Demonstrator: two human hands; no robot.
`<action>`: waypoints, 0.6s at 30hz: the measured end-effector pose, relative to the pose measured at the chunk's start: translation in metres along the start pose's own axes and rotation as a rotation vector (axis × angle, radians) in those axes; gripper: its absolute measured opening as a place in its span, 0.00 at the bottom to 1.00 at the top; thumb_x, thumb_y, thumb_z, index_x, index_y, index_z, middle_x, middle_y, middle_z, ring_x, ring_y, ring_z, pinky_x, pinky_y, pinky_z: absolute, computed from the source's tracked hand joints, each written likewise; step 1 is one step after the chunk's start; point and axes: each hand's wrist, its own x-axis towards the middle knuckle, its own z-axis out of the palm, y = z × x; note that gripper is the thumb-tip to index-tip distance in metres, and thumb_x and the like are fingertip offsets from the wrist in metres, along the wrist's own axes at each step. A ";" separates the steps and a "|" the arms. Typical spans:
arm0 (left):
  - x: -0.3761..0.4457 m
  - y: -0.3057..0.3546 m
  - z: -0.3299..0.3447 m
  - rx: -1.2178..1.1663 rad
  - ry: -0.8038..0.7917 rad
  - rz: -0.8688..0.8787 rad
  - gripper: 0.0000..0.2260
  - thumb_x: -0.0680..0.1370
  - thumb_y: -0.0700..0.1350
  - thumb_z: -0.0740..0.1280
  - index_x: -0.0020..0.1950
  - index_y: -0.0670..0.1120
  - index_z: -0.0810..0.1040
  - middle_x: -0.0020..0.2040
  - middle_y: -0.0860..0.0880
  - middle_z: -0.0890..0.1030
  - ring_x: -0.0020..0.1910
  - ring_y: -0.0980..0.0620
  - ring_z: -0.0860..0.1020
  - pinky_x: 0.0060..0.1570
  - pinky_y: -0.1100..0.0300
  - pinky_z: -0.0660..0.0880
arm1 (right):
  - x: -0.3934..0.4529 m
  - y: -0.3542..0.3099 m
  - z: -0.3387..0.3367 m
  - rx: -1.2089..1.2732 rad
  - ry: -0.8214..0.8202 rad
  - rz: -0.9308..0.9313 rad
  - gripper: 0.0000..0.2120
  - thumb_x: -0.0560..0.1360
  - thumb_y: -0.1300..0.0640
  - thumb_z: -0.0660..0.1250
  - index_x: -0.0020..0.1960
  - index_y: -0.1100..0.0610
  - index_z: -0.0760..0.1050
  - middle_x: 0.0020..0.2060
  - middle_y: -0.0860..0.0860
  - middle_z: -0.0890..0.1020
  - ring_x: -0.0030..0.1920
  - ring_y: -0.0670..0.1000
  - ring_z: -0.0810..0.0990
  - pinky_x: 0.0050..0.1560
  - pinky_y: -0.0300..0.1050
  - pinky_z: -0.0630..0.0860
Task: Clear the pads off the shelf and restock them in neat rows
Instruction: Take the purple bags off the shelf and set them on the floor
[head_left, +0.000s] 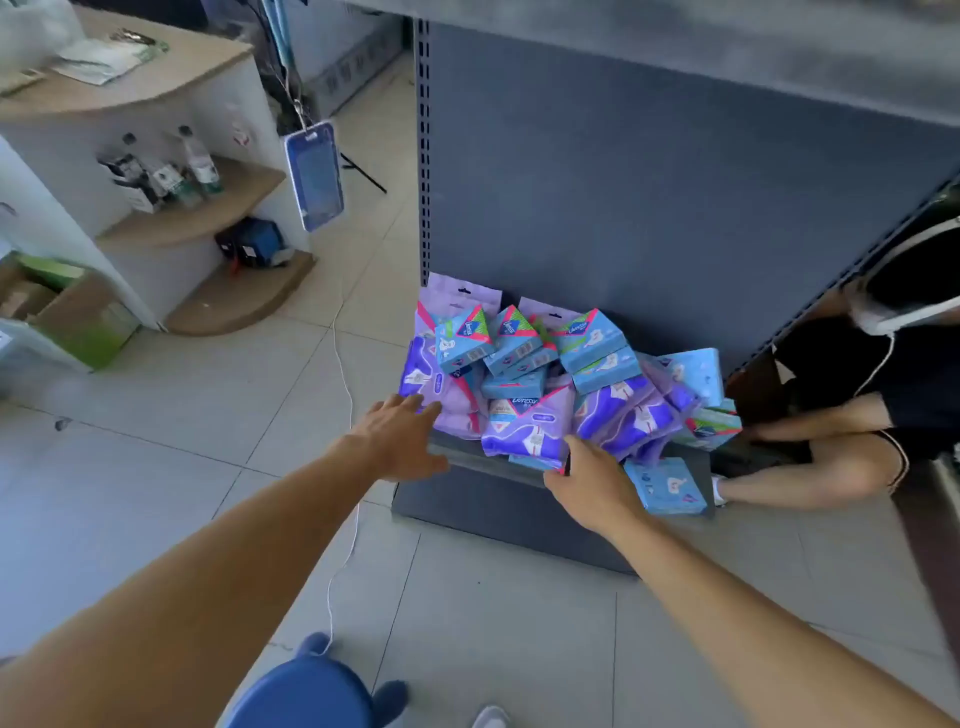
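A jumbled heap of pad packs (550, 379), blue and purple, lies on the bottom shelf (467, 457) of a dark grey shelving unit. One blue pack (667, 486) hangs over the shelf's front edge at the right. My left hand (400, 436) is spread open at the heap's left front, its fingertips touching a purple pack (426, 379). My right hand (592, 478) rests at the front edge against a purple pack (524, 436), fingers curled at a thin blue pack under it; whether it grips is unclear.
Another person (852, 415) crouches at the right behind the shelving unit. A blue stool (306, 696) stands below me on the tiled floor. A white cable (343, 415) runs along the floor. A counter with bottles (171, 171) stands left, and a phone (314, 176) hangs nearby.
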 end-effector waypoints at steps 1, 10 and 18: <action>0.012 0.003 0.005 0.004 -0.010 -0.013 0.35 0.75 0.64 0.64 0.77 0.51 0.57 0.75 0.47 0.62 0.74 0.44 0.61 0.68 0.49 0.66 | 0.010 0.008 0.003 0.020 0.004 0.003 0.14 0.74 0.50 0.63 0.56 0.56 0.70 0.55 0.53 0.77 0.55 0.58 0.76 0.51 0.50 0.75; 0.103 0.002 0.065 -0.073 0.003 -0.109 0.35 0.74 0.62 0.67 0.76 0.50 0.59 0.73 0.48 0.66 0.72 0.44 0.63 0.67 0.49 0.68 | 0.091 0.052 0.043 0.114 0.019 0.118 0.25 0.73 0.42 0.67 0.62 0.57 0.70 0.58 0.55 0.77 0.58 0.59 0.76 0.52 0.50 0.76; 0.164 -0.052 0.100 -0.293 0.207 -0.329 0.38 0.74 0.64 0.66 0.79 0.53 0.53 0.79 0.42 0.46 0.76 0.36 0.53 0.70 0.46 0.60 | 0.162 0.043 0.095 0.265 0.153 0.329 0.39 0.71 0.41 0.72 0.69 0.65 0.63 0.64 0.64 0.73 0.63 0.64 0.74 0.57 0.54 0.72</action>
